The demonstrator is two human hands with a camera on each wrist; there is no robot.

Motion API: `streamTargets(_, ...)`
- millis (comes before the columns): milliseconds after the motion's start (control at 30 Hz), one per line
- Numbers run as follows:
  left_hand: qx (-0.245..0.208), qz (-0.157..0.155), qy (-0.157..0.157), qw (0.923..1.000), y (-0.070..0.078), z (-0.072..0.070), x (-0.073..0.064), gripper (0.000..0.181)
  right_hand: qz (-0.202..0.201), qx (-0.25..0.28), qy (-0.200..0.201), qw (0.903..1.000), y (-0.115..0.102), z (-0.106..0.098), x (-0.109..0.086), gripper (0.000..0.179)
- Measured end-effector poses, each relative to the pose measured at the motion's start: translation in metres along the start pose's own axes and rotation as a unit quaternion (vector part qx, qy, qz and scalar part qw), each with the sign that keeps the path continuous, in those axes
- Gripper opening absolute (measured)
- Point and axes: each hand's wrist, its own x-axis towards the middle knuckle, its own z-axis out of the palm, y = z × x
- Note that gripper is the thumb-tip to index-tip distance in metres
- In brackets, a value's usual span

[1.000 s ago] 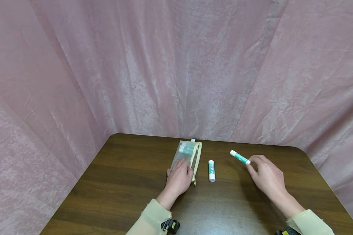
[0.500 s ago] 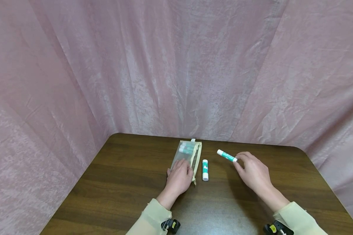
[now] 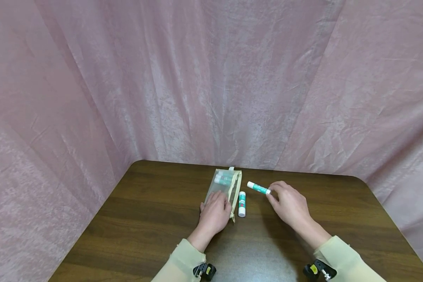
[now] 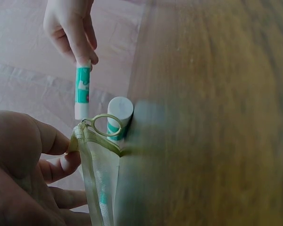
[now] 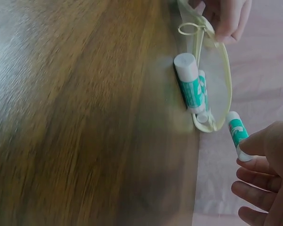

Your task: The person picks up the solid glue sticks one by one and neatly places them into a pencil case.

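Note:
My left hand [image 3: 216,211] lies over the near part of a see-through mesh zip pouch [image 3: 216,187], pinching its zip edge between thumb and finger in the left wrist view. The pouch's mouth gapes toward the right, and a glue stick [image 3: 223,179] shows through the mesh at its far end. Between thumb and fingertips, my right hand [image 3: 290,203] holds a green and white glue stick [image 3: 259,187] by one end, its other end pointing at the pouch's mouth. A loose glue stick [image 3: 242,204] lies on the table right beside the zip edge.
The brown wooden table [image 3: 144,219] has rounded far corners. Pink curtains [image 3: 176,98] hang behind it and along its sides. A ring-shaped zip pull [image 4: 107,125] sticks out at the pouch's near corner.
My right hand has moved left toward the pouch with its glue stick. The loose glue stick has shifted left, up to the zip edge. My left hand and the pouch stay put.

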Motion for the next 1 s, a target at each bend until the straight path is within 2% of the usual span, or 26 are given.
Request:
streamTargets(400,-0.002,0.008,0.004,1.0000,0.000,0.000,0.001,0.027,-0.017,0.006,-0.011,0.9998,-0.016,0.017,0.011,0.011)
streamTargets(1000,0.006,0.007,0.002,1.0000,-0.001,0.000,0.002,0.026,-0.013,0.010,-0.069,0.9975,-0.037,0.040,0.033,0.009)
